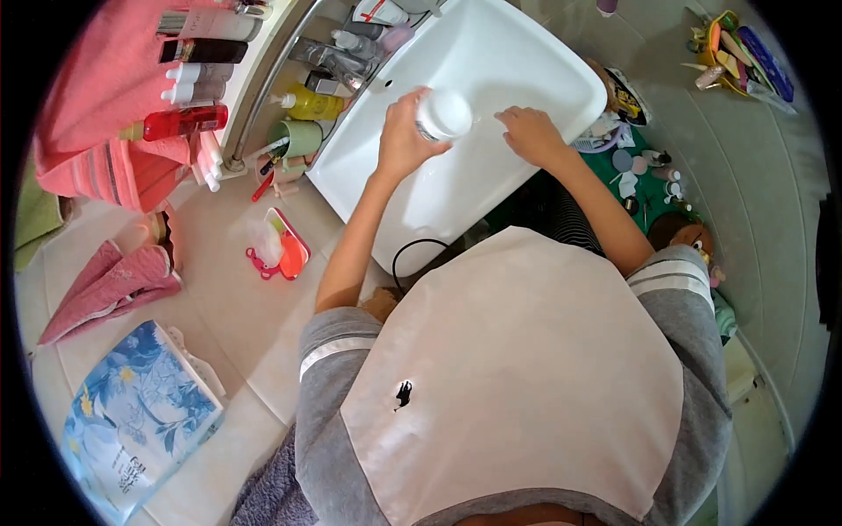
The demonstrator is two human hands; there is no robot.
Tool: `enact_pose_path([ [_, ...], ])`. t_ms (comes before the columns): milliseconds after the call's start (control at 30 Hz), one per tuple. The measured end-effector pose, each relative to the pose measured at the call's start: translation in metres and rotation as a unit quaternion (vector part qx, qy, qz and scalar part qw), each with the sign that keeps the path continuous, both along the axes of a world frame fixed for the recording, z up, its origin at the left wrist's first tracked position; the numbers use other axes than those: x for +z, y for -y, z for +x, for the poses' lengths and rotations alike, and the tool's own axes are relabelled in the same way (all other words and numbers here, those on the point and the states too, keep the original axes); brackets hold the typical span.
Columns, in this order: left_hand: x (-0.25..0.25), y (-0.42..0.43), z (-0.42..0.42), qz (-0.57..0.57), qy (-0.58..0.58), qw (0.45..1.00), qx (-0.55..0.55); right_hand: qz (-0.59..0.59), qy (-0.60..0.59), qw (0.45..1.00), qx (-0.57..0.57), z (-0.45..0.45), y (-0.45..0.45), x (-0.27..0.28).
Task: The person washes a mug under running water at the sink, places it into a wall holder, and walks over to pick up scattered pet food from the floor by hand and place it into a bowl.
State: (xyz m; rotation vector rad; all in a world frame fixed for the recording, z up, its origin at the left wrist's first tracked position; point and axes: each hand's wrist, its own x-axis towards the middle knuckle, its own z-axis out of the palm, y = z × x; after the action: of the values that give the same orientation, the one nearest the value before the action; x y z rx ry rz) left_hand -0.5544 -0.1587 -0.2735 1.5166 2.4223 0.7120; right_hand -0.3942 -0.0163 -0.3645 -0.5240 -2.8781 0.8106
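Note:
My left hand [405,140] is wrapped round a white plastic bottle [445,114] with a round white top, held over the sink. A strip of dark print shows low on its side. The white sink [561,79] lies under both hands. My right hand [531,136] hovers above the basin to the right of the bottle, apart from it. Its fingers point left, slightly spread, and nothing shows in them.
On the left, a shelf holds several bottles, including a red bottle [184,123]. A yellow pump bottle [316,103] and a green cup [303,138] stand by the sink. A blue floral tissue pack [145,412] hangs lower left. Toiletries [671,175] crowd the right.

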Motion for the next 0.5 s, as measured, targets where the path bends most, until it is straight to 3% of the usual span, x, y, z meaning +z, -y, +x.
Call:
enact_pose_path([
  [67,-0.039,0.016,-0.019,-0.242,-0.236,0.937,-0.095,0.021,0.012,0.999,0.026,0.002,-0.003,-0.001],
  [133,-0.085,0.037,-0.037,-0.436,-0.413,0.776,-0.191,0.007,0.024,1.000,0.020,0.002,-0.003,0.008],
  [167,-0.093,0.043,-0.039,-0.528,-0.470,0.667,-0.234,-0.010,0.035,0.999,0.022,0.004,-0.005,0.012],
  [233,-0.089,0.034,-0.040,-0.593,-0.359,0.716,-0.080,0.031,0.010,0.999,0.006,0.008,0.000,-0.004],
  [267,-0.077,0.030,-0.036,-0.565,-0.349,0.747,-0.021,0.068,-0.014,0.998,0.000,0.006,-0.002,-0.011],
  [300,-0.085,0.029,-0.037,-0.562,-0.388,0.730,-0.022,0.057,-0.045,0.997,-0.019,0.003,-0.003,-0.011],
  [333,-0.097,0.030,-0.037,-0.615,-0.452,0.635,-0.121,0.047,-0.075,0.996,-0.032,0.003,0.000,-0.008],
  [400,-0.095,0.021,-0.043,-0.567,-0.349,0.739,-0.103,0.011,0.006,1.000,-0.007,-0.001,-0.001,0.008],
  [500,-0.018,-0.015,-0.027,-0.371,-0.325,0.870,-0.030,0.047,-0.008,0.999,0.013,0.013,-0.004,0.043],
])
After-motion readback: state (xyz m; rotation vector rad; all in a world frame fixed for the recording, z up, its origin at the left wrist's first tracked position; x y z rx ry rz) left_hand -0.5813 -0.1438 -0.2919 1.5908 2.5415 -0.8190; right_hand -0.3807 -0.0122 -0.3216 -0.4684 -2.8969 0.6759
